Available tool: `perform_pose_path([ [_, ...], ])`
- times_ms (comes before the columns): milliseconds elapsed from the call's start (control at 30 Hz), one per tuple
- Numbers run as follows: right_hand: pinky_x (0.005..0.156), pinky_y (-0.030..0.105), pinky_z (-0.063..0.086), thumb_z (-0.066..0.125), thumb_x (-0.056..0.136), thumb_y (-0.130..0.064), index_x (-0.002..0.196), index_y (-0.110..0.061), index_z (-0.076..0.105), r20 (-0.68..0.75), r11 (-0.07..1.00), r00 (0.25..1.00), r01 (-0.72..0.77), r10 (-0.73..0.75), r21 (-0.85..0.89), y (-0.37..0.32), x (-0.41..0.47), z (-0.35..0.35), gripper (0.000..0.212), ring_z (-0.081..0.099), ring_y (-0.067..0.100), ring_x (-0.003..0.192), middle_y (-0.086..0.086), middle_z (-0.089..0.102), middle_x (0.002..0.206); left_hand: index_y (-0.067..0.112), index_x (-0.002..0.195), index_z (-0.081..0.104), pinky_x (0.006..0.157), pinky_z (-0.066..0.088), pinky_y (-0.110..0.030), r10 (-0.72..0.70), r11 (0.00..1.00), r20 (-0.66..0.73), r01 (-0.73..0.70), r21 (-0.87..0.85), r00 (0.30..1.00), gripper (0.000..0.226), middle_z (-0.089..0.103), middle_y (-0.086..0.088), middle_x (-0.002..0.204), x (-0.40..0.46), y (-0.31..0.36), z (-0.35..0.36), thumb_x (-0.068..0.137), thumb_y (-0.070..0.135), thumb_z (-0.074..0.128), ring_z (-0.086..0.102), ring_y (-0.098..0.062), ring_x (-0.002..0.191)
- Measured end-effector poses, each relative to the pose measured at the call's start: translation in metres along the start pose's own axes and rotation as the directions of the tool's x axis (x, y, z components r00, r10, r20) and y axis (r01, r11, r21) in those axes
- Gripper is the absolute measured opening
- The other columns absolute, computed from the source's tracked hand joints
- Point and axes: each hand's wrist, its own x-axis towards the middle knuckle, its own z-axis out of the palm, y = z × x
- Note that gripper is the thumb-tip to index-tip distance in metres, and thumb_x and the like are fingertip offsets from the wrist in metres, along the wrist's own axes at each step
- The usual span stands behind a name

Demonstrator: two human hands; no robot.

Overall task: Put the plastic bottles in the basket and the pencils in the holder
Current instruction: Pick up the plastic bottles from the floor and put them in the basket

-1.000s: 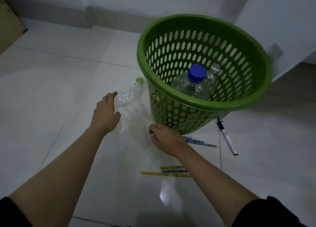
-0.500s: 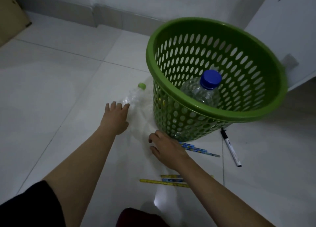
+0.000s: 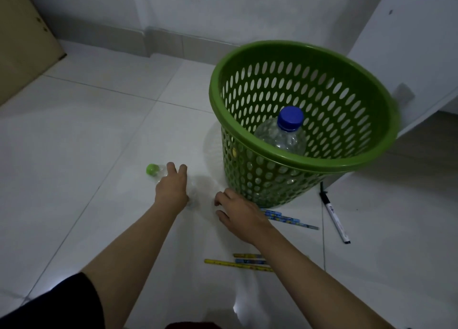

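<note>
Two hands reach over the white tiled floor. At nine o'clock of the scene's middle, the left hand lies on a clear bottle with a green cap, fingers laid over it; whether they grip I cannot tell. Next, the right hand hovers with loosely curled fingers, holding nothing. Pencils lie at six o'clock, more pencils beside the wrist. At two o'clock stands the green basket, a blue-capped bottle inside. A marker lies at four o'clock.
</note>
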Motion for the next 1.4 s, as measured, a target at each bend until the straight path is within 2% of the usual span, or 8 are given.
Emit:
perform_pose_path([
  [100, 0.077, 0.035, 0.045, 0.044, 0.097, -0.024, 0.115, -0.012, 0.050, 0.011, 0.999, 1.000, -0.018, 0.018, 0.030, -0.004, -0.002, -0.008, 0.023, 0.053, 0.027, 0.104, 0.009, 0.050, 0.118, 0.008, 0.129, 0.033, 0.063, 0.041, -0.035, 0.001, 0.998, 0.009, -0.002, 0.065, 1.000, 0.061, 0.032, -0.018, 0.134, -0.009, 0.000, 0.005, 0.077, -0.005, 0.062, 0.061, -0.039, 0.092],
  [267, 0.078, 0.037, 0.047, 0.044, 0.097, -0.024, 0.115, -0.011, 0.050, 0.014, 0.998, 0.999, -0.033, 0.032, 0.059, -0.006, -0.006, -0.021, 0.023, 0.055, 0.029, 0.104, 0.010, 0.051, 0.118, 0.008, 0.129, 0.035, 0.079, 0.050, -0.041, 0.001, 0.997, 0.044, -0.004, 0.075, 0.999, 0.056, 0.033, -0.018, 0.132, -0.017, -0.002, -0.001, 0.079, -0.001, 0.058, 0.054, -0.038, 0.109],
  [533, 0.086, 0.045, 0.052, 0.048, 0.096, -0.025, 0.118, -0.017, 0.047, -0.074, 0.980, 0.996, -0.040, 0.055, 0.194, -0.011, -0.024, -0.032, 0.023, 0.056, 0.026, 0.105, 0.006, 0.050, 0.122, 0.004, 0.118, 0.056, 0.097, 0.046, -0.038, -0.158, 0.922, 0.058, 0.168, -0.348, 0.986, 0.038, 0.050, -0.021, 0.130, -0.022, 0.015, -0.043, 0.081, 0.006, 0.061, 0.051, -0.036, 0.119],
  [667, 0.095, 0.045, 0.050, 0.055, 0.092, -0.019, 0.136, -0.026, 0.034, -0.176, 0.951, 0.984, 0.015, 0.041, 0.308, -0.025, -0.032, -0.049, 0.050, 0.053, 0.025, 0.115, 0.005, 0.042, 0.136, 0.010, 0.118, 0.059, 0.083, 0.052, -0.040, -0.207, 0.764, 0.155, 0.259, -0.591, 0.966, 0.037, 0.053, -0.019, 0.127, -0.046, 0.032, -0.075, 0.081, 0.007, 0.063, 0.053, -0.035, 0.114],
  [800, 0.103, 0.040, 0.044, 0.063, 0.087, -0.018, 0.147, -0.034, 0.020, -0.253, 0.932, 0.967, 0.086, 0.007, 0.353, -0.041, -0.041, -0.073, 0.075, 0.046, 0.023, 0.126, 0.003, 0.031, 0.148, 0.009, 0.116, 0.061, 0.090, 0.052, -0.053, -0.176, 0.638, 0.207, 0.272, -0.720, 0.962, 0.032, 0.055, -0.018, 0.122, -0.079, 0.041, -0.104, 0.083, 0.005, 0.062, 0.053, -0.032, 0.108],
  [1100, 0.107, 0.040, 0.042, 0.067, 0.085, -0.015, 0.140, -0.025, 0.036, -0.330, 0.870, 0.943, 0.122, 0.049, 0.478, -0.061, -0.071, -0.123, 0.064, 0.044, 0.024, 0.130, 0.008, 0.040, 0.146, 0.016, 0.098, 0.069, 0.063, 0.042, -0.024, -0.187, 0.494, -0.162, -0.050, -0.868, 0.969, 0.017, 0.060, -0.002, 0.089, -0.128, 0.086, -0.170, 0.087, 0.016, 0.055, 0.053, -0.017, 0.081],
  [1267, 0.089, 0.044, 0.057, 0.064, 0.088, -0.011, 0.138, -0.019, 0.033, -0.364, 0.657, 0.925, 0.208, 0.108, 0.724, -0.086, -0.076, -0.151, 0.059, 0.062, 0.023, 0.109, 0.012, 0.049, 0.138, 0.008, 0.097, 0.071, 0.061, 0.040, -0.023, -0.242, 0.521, -0.374, -0.205, -0.828, 0.895, 0.023, 0.062, -0.004, 0.086, -0.148, 0.106, -0.198, 0.084, 0.020, 0.056, 0.054, -0.017, 0.078],
  [1400, 0.089, 0.048, 0.057, 0.067, 0.085, -0.011, 0.142, -0.029, 0.024, -0.507, 0.538, 0.842, 0.345, 0.185, 0.769, -0.097, -0.081, -0.181, 0.074, 0.062, 0.026, 0.113, 0.012, 0.049, 0.139, 0.012, 0.083, 0.067, 0.064, 0.044, -0.025, -0.200, 0.425, -0.425, -0.312, -0.850, 0.883, 0.015, 0.060, -0.004, 0.083, -0.161, 0.127, -0.213, 0.081, 0.013, 0.052, 0.056, -0.019, 0.077],
])
